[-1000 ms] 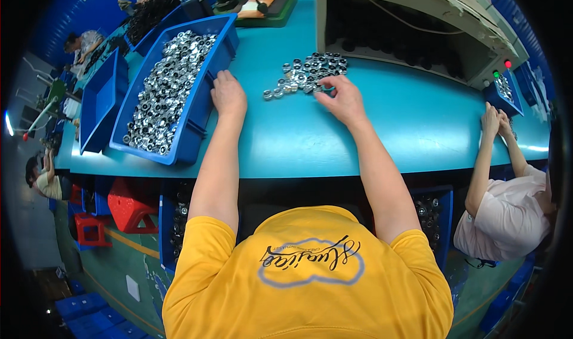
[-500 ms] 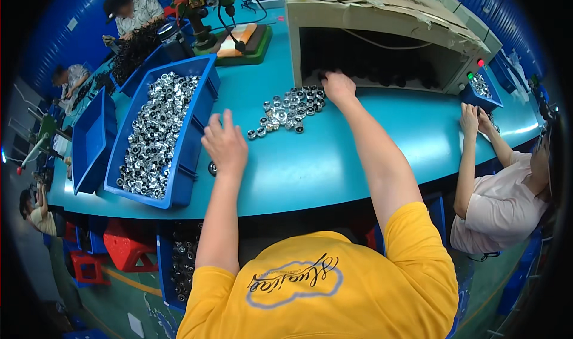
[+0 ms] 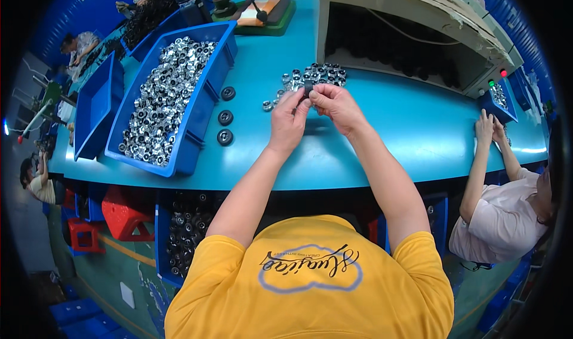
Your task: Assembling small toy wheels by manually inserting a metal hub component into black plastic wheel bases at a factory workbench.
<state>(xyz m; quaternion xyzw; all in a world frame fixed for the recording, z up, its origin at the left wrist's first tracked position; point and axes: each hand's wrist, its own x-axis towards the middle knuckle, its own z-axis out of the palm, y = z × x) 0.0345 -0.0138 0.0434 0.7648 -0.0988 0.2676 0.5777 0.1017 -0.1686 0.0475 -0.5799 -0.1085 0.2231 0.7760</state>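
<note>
In front of me, above the table, both my hands meet at a small black ring-shaped part (image 3: 308, 88). My left hand (image 3: 289, 121) pinches it from the left, fingertips and thumb closed. From the other side, my right hand (image 3: 339, 108) grips it between thumb and fingers. The fingers hide much of the part. Just beyond my hands lies a loose cluster of small silver and black round metal parts (image 3: 327, 74). To the left stand three black wheel-like parts in a row: a far one (image 3: 228, 93), a middle one (image 3: 225, 117) and a near one (image 3: 225, 137).
A blue bin (image 3: 189, 155) full of silver parts stands at left, beside another blue bin (image 3: 95, 115). A box-like heater housing (image 3: 406, 76) with a dark opening fills the back right. A green machine base (image 3: 286, 22) stands behind. At right, another person (image 3: 501, 213) works.
My right hand has come back from the housing's opening, and my left hand has moved right from beside the bin. Both now hold the black part. The black wheels show uncovered; the view has shifted.
</note>
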